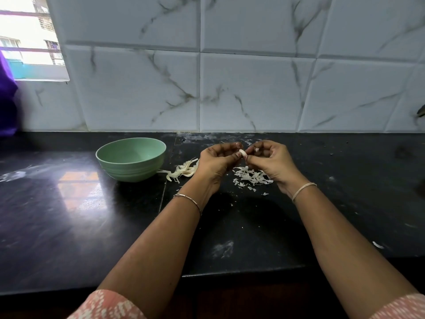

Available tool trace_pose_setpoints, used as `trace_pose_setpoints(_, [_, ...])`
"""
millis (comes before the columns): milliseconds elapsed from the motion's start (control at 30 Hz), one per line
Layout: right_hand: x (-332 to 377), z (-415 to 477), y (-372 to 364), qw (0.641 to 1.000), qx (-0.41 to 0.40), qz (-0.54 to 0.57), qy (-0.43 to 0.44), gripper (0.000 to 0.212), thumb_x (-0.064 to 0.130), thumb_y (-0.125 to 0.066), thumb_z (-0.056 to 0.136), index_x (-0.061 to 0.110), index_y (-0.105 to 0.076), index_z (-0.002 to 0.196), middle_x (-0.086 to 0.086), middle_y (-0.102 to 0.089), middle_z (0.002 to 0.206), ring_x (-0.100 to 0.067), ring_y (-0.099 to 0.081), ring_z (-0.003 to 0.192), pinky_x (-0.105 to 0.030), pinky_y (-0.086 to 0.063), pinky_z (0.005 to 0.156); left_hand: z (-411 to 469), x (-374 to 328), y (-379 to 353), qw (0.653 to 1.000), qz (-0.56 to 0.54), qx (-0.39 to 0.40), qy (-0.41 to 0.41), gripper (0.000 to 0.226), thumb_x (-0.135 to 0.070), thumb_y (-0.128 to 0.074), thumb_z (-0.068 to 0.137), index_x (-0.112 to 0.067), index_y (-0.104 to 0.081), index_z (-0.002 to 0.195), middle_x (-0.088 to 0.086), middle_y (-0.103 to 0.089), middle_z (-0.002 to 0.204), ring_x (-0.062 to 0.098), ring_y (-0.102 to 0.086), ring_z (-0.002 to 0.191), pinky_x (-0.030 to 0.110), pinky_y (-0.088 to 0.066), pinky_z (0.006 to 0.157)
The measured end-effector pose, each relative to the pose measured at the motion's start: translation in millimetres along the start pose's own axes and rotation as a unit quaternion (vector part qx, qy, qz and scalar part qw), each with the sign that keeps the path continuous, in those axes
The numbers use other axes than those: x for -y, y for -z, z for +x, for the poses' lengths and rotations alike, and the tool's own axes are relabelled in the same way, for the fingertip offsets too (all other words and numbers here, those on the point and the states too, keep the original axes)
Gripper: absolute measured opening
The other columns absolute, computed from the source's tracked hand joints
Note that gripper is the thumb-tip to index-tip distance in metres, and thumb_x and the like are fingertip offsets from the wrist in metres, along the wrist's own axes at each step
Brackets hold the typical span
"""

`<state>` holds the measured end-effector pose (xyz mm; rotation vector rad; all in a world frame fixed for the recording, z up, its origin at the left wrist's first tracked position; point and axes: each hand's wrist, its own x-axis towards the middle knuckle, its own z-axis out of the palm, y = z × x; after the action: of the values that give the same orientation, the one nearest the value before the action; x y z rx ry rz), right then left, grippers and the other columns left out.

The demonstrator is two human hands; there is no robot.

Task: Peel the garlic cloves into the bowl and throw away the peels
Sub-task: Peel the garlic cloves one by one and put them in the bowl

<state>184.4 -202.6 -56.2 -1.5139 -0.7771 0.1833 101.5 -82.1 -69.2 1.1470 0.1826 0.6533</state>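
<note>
Now the left hand (215, 160) pinches a garlic clove (242, 152) above the counter (69, 203), right of the green bowl (131, 158). The right hand (268, 162) fingers curl on its skin. Best to pull gently, dropping bits on the peel pile (251, 177).

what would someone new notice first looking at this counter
Two hands meet mid-frame above the black counter, the left hand and right hand pinching one white garlic clove between them. Papery peels lie scattered beneath the hands, and a pale green bowl stands to their left.
</note>
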Motion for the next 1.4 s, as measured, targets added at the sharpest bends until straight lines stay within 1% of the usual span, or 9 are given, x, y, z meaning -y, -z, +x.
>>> trace_pose_setpoints(100, [0.2,-0.8,-1.8,1.000,0.014,0.018,-0.019,0.018,-0.012,-0.069,0.079,0.006,-0.066,0.083,-0.017,-0.066,0.081,-0.021,-0.063,0.073,-0.025,-0.058,0.067,0.0,0.6,1.2,1.000,0.019,-0.004,0.006,0.020,0.012,-0.068,0.080,-0.006,-0.070,0.089,0.006,-0.073,0.078,0.016,-0.068,0.075,0.023,-0.059,0.072])
trace_pose_setpoints(233, [2.2,-1.5,-3.4,0.996,0.017,0.064,-0.056,0.018,-0.012,-0.067,0.080,0.006,-0.066,0.081,-0.012,-0.066,0.079,-0.019,-0.065,0.070,-0.025,-0.058,0.069,-1.5,-2.1,2.0,1.000,0.013,-0.011,0.005,0.020,0.014,-0.067,0.079,-0.002,-0.069,0.089,0.006,-0.072,0.073,0.012,-0.070,0.067,0.019,-0.056,0.060])
trace_pose_setpoints(467, [2.0,0.9,-2.9,0.988,-0.017,0.123,-0.090,0.015,-0.008,-0.070,0.080,0.006,-0.067,0.074,-0.009,-0.067,0.077,-0.016,-0.064,0.071,-0.024,-0.058,0.071,-1.8,-3.4,-1.2,1.000,0.021,0.000,0.009,0.017,0.012,-0.069,0.079,-0.001,-0.071,0.090,0.007,-0.074,0.075,0.014,-0.070,0.068,0.021,-0.059,0.072])
trace_pose_setpoints(600, [1.8,1.5,-4.3,0.983,-0.017,0.156,-0.101,0.014,-0.007,-0.070,0.080,0.005,-0.067,0.074,-0.005,-0.069,0.071,-0.015,-0.067,0.067,-0.020,-0.057,0.065,-5.3,-4.7,-4.0,0.999,0.034,-0.001,0.005,0.014,0.009,-0.073,0.077,-0.003,-0.071,0.085,0.007,-0.073,0.072,0.014,-0.070,0.066,0.020,-0.057,0.066])
trace_pose_setpoints(800, [1.3,1.9,-5.3,0.983,-0.022,0.145,-0.112,0.006,-0.006,-0.072,0.079,-0.002,-0.068,0.080,-0.011,-0.068,0.077,-0.015,-0.068,0.068,-0.018,-0.056,0.064,-6.0,-5.2,-4.2,0.999,0.028,-0.025,0.014,0.016,0.009,-0.075,0.074,0.001,-0.071,0.087,0.009,-0.073,0.074,0.017,-0.071,0.067,0.021,-0.058,0.066])
trace_pose_setpoints(933, [-0.1,3.3,-5.2,0.980,-0.018,0.158,-0.117,0.005,-0.006,-0.072,0.079,-0.004,-0.068,0.081,-0.012,-0.069,0.078,-0.016,-0.069,0.068,-0.018,-0.056,0.062,-6.4,-6.0,-3.2,0.999,0.018,-0.032,0.023,0.013,0.010,-0.073,0.076,0.000,-0.071,0.085,0.011,-0.073,0.076,0.019,-0.070,0.069,0.024,-0.060,0.071])
trace_pose_setpoints(1233, [0.8,3.5,-4.1,0.976,-0.004,0.180,-0.125,0.009,-0.009,-0.069,0.081,-0.009,-0.068,0.090,-0.013,-0.070,0.080,-0.015,-0.068,0.066,-0.017,-0.055,0.060,-7.6,-9.2,-2.6,0.998,-0.035,-0.027,0.052,0.012,0.014,-0.067,0.080,0.002,-0.068,0.083,0.011,-0.072,0.072,0.016,-0.070,0.063,0.022,-0.060,0.067])
trace_pose_setpoints(1300, [1.0,3.0,-4.1,0.975,0.001,0.183,-0.122,0.008,-0.009,-0.068,0.081,-0.005,-0.070,0.087,-0.012,-0.071,0.080,-0.017,-0.069,0.069,-0.018,-0.057,0.063,-7.0,-8.0,-3.1,0.999,0.002,-0.034,0.037,0.012,0.010,-0.068,0.081,-0.001,-0.069,0.083,0.011,-0.071,0.072,0.016,-0.068,0.063,0.024,-0.059,0.070])
trace_pose_setpoints(1400, [0.4,2.0,-4.4,0.974,-0.005,0.198,-0.112,0.008,-0.010,-0.068,0.081,-0.002,-0.068,0.084,-0.012,-0.072,0.080,-0.019,-0.071,0.070,-0.022,-0.059,0.068,-3.8,-3.3,-3.2,0.987,0.152,-0.036,-0.032,0.012,0.001,-0.072,0.082,-0.011,-0.071,0.085,0.009,-0.070,0.076,0.017,-0.066,0.066,0.033,-0.057,0.073])
